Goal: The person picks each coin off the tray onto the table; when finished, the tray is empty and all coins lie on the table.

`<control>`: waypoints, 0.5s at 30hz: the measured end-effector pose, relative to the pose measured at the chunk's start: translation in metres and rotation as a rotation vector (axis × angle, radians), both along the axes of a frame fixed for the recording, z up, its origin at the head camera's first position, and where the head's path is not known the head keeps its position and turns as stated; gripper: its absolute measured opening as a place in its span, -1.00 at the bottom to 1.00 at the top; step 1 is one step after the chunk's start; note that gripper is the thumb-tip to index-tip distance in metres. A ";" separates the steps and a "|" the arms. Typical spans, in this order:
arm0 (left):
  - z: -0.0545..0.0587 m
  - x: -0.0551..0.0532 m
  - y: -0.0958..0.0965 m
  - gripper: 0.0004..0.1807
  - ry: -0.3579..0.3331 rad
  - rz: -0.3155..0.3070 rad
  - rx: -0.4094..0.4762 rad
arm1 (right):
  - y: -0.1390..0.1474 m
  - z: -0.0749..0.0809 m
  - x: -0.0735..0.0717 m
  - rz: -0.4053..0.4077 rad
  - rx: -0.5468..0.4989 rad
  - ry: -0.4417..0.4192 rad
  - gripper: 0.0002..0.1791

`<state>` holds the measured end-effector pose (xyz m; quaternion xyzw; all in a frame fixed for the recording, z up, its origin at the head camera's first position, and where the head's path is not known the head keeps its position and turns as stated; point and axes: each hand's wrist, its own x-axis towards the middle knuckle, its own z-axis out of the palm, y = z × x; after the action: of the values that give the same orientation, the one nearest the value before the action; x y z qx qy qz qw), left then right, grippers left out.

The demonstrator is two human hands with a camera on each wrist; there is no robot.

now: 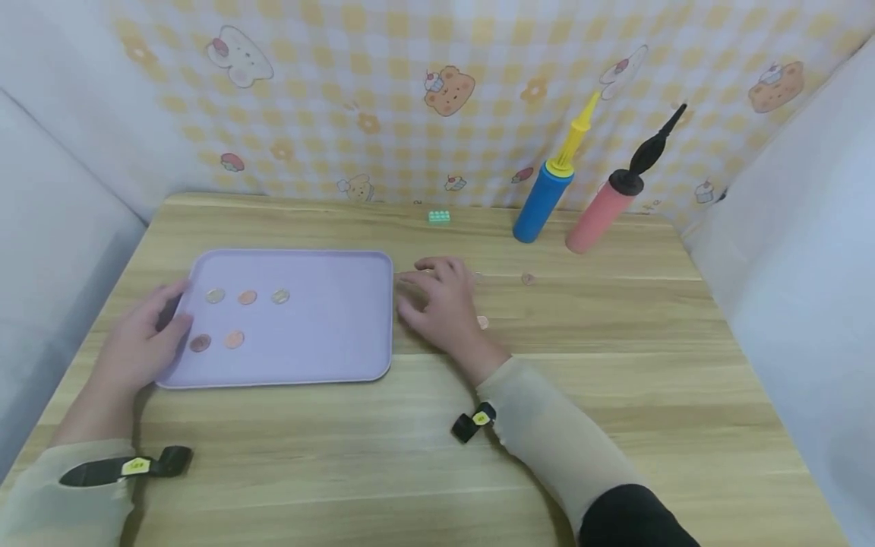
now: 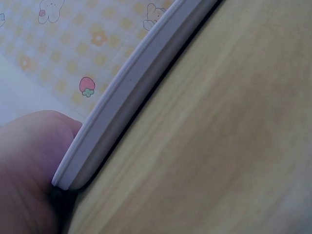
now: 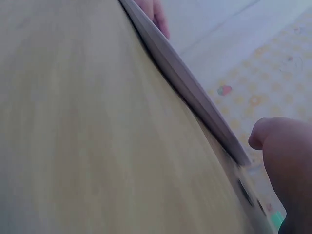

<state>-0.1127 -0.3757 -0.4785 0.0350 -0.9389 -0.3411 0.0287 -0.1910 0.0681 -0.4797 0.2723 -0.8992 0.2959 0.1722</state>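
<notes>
A lilac tray [image 1: 328, 327] lies flat on the table, with several silver and copper-coloured coins [image 1: 247, 297] spread over its left half. My left hand [image 1: 140, 334] rests at the tray's left edge, thumb and forefinger spread apart along the rim. In the left wrist view the hand [image 2: 29, 165] touches the tray rim [image 2: 122, 92]. Just right of the tray, my right hand [image 1: 440, 304] is low over the table with forefinger and thumb apart; its fingertips are partly hidden. Close beside it lie a pinkish coin [image 1: 482, 322] and a copper coin [image 1: 529, 279].
A small mint-green toy brick [image 1: 439, 216] sits near the table's back edge. Farther right stand a blue hand pump [image 1: 543, 201] with a yellow top and a pink hand pump [image 1: 601, 216] with a black top. Behind them hangs a yellow checked cloth [image 1: 383, 91].
</notes>
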 end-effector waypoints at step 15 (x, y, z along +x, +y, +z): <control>0.002 0.002 -0.002 -0.36 0.018 -0.003 0.000 | -0.084 0.007 0.016 -0.049 0.142 0.059 -0.62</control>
<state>-0.1111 -0.3773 -0.4768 0.0303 -0.9387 -0.3413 0.0367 -0.1753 -0.0156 -0.4723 0.2706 -0.9189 0.2188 0.1861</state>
